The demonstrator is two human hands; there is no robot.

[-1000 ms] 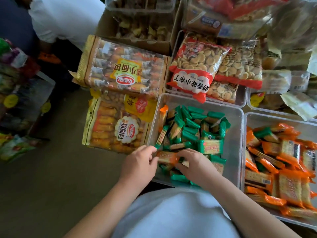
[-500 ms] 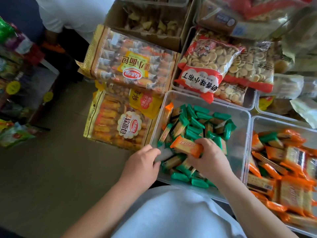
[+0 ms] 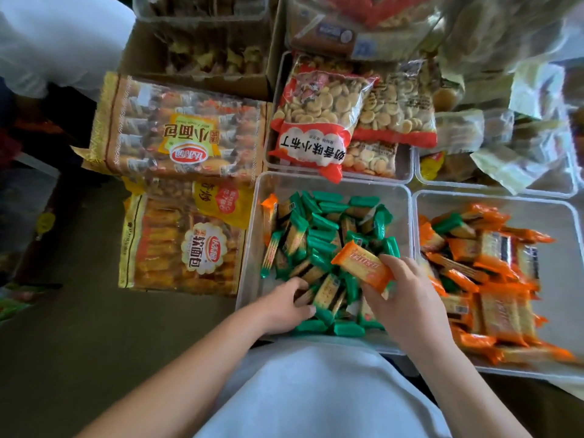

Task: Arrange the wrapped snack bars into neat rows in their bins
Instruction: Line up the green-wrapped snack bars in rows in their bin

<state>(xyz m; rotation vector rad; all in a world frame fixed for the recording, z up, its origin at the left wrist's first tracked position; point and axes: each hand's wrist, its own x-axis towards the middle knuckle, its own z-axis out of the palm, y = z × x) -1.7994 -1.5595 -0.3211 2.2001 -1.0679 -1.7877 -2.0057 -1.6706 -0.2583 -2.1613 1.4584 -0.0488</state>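
Largest in our view are two big printed bags of bread rolls [image 3: 180,131], lying just beside the left wall of a clear plastic bin [image 3: 331,181]. Red-and-clear bags of round biscuits [image 3: 319,121] sit in another tub beyond its far edge. The bin holds a loose heap of green-wrapped bars [image 3: 319,229], lying at all angles with no row formed. A stray orange bar [image 3: 269,213] stands on edge in its far left corner. Against its right wall is a second clear bin [image 3: 556,279], heaped with orange-wrapped bars [image 3: 493,314] and a misplaced green bar [image 3: 448,222] near its far left corner.

Our right hand [image 3: 407,295] hangs over the near right part of the green bin. It pinches one flat orange-wrapped bar [image 3: 360,263] by its near end, between thumb and close-set fingers, and the rest of the bar juts free toward the far left. Our left hand [image 3: 284,306] is down at the near left corner, fingers curled among the green bars; whether it truly grips one we cannot tell.

We judge the bar light and fairly stiff, a biscuit inside slick film. It would likely crack under a hard squeeze and slide out of a lazy pinch. Holding it across the flat faces at mid-length, not by the crimped end seal, seems safest for carrying it to the orange bin.
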